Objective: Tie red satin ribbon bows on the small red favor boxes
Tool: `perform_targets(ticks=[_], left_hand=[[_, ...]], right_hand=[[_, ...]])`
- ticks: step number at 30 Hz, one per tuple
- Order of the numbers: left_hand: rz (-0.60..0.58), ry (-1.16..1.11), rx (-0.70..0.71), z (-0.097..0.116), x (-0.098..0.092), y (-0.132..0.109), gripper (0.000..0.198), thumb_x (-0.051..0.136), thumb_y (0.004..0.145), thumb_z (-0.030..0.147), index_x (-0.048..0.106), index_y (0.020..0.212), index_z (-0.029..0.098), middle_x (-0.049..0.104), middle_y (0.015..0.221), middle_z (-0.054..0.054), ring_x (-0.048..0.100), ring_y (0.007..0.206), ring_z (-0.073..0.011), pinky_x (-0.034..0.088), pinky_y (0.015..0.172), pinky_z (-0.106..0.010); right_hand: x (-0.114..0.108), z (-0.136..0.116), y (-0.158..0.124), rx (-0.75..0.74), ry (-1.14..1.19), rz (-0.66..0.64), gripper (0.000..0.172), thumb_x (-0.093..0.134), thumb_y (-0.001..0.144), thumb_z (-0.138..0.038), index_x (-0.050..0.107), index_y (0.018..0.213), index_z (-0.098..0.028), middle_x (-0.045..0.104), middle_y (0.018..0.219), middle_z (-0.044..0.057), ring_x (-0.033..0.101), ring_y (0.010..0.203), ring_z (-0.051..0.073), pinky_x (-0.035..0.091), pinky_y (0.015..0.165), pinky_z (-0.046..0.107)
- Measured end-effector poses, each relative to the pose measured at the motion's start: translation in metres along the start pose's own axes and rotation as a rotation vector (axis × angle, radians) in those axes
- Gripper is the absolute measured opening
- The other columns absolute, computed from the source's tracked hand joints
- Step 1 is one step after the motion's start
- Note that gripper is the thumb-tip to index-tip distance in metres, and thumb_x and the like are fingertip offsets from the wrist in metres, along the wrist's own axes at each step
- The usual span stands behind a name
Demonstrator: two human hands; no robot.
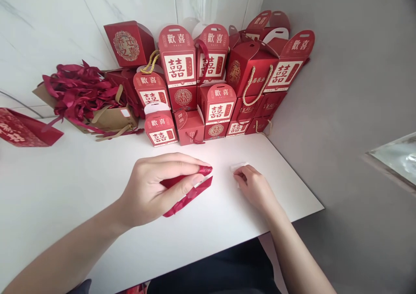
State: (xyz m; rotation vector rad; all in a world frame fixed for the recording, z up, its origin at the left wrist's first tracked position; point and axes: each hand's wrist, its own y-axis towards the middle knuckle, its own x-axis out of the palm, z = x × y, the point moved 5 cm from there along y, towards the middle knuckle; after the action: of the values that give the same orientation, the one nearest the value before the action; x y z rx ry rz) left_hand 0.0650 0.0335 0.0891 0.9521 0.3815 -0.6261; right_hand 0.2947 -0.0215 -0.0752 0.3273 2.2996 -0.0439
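The left hand [156,190] pinches a flat red piece [191,195] between thumb and fingertips, low over the table [65,190] near its middle. The piece looks unfolded, so this one seems barely begun. Just beside it, the right hand [256,188] curls over a white scrap [238,167]; I cannot tell whether it grips or only presses. At the wall, stacked boxes [195,90] look finished. Ribbons [78,90] fill a brown bag [110,120]. A red bag [22,131] is cut off.

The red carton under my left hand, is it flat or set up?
Flat: the red carton lies thin on the table under the left hand, no sides raised.
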Motion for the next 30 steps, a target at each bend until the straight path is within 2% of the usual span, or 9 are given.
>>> perform_targets(ticks=[2,5,7,10,13,18,22,26,30], left_hand=[[-0.013,0.003,0.017,0.004,0.001,0.001,0.022,0.065,0.083,0.009,0.075,0.098,0.021,0.077,0.096,-0.005,0.073,0.086,-0.0174,0.061,0.074,-0.024],[-0.027,0.017,0.053,0.012,0.003,0.003,0.017,0.064,0.084,0.009,0.074,0.093,0.018,0.077,0.093,-0.005,0.073,0.083,-0.0156,0.061,0.073,-0.021],[-0.03,0.035,0.078,0.016,0.005,0.003,0.015,0.064,0.083,0.008,0.074,0.091,0.016,0.077,0.091,-0.006,0.073,0.082,-0.0144,0.059,0.074,-0.018],[-0.034,0.073,0.101,0.02,0.006,0.002,0.015,0.065,0.082,0.007,0.073,0.092,0.015,0.076,0.089,-0.006,0.072,0.082,-0.0137,0.058,0.073,-0.016],[-0.031,0.113,0.11,0.022,0.007,0.002,0.014,0.064,0.082,0.007,0.071,0.089,0.016,0.076,0.086,-0.005,0.071,0.074,-0.0122,0.057,0.066,-0.015],[-0.01,0.174,0.109,0.023,0.005,0.002,0.017,0.059,0.082,0.004,0.07,0.077,0.016,0.072,0.075,-0.003,0.065,0.06,-0.0086,0.051,0.054,-0.014],[0.035,0.205,0.125,0.023,0.007,-0.001,0.014,0.061,0.082,0.005,0.071,0.082,0.015,0.074,0.08,-0.004,0.069,0.07,-0.0096,0.055,0.065,-0.014],[0.115,0.343,0.205,0.023,0.011,-0.009,0.013,0.064,0.083,0.008,0.07,0.09,0.016,0.076,0.088,-0.003,0.071,0.073,-0.0107,0.057,0.066,-0.016],[0.131,0.463,0.341,0.023,0.017,-0.015,0.016,0.064,0.082,0.007,0.069,0.095,0.015,0.076,0.089,-0.004,0.07,0.068,-0.013,0.055,0.055,-0.022]], right_hand=[[-0.002,-0.009,-0.001,0.04,0.147,-0.019,0.018,0.052,0.09,-0.032,0.063,0.086,-0.018,0.065,0.083,0.007,0.058,0.069,0.019,0.048,0.068,0.034],[-0.017,-0.044,-0.013,0.004,0.619,-0.013,0.019,0.059,0.09,-0.038,0.062,0.088,-0.019,0.059,0.072,0.001,0.054,0.06,0.015,0.045,0.055,0.028],[-0.037,-0.076,-0.025,-0.122,0.819,0.121,0.01,0.063,0.089,-0.031,0.063,0.087,-0.021,0.059,0.074,0.0,0.054,0.061,0.013,0.045,0.055,0.026],[-0.057,-0.117,-0.042,-0.299,0.898,0.291,0.004,0.066,0.088,-0.021,0.066,0.088,-0.025,0.059,0.079,0.001,0.057,0.069,0.014,0.049,0.059,0.026],[-0.053,-0.141,-0.046,-0.401,0.816,0.245,0.019,0.065,0.087,-0.015,0.071,0.099,-0.028,0.061,0.085,0.003,0.059,0.076,0.016,0.051,0.063,0.028],[-0.038,-0.142,-0.041,-0.474,0.616,0.287,0.039,0.066,0.086,-0.012,0.069,0.118,-0.032,0.06,0.099,0.004,0.061,0.086,0.017,0.053,0.073,0.032],[-0.034,-0.138,-0.037,-0.51,0.627,0.337,0.036,0.064,0.086,-0.008,0.072,0.112,-0.031,0.064,0.099,0.004,0.062,0.088,0.018,0.052,0.073,0.032],[-0.025,-0.134,-0.031,-0.401,0.827,0.289,0.018,0.062,0.089,-0.014,0.073,0.097,-0.026,0.061,0.089,0.002,0.059,0.081,0.015,0.05,0.072,0.03],[-0.011,-0.127,-0.025,-0.223,1.149,0.116,0.01,0.061,0.092,-0.024,0.069,0.086,-0.022,0.056,0.083,0.001,0.055,0.073,0.012,0.046,0.066,0.026]])
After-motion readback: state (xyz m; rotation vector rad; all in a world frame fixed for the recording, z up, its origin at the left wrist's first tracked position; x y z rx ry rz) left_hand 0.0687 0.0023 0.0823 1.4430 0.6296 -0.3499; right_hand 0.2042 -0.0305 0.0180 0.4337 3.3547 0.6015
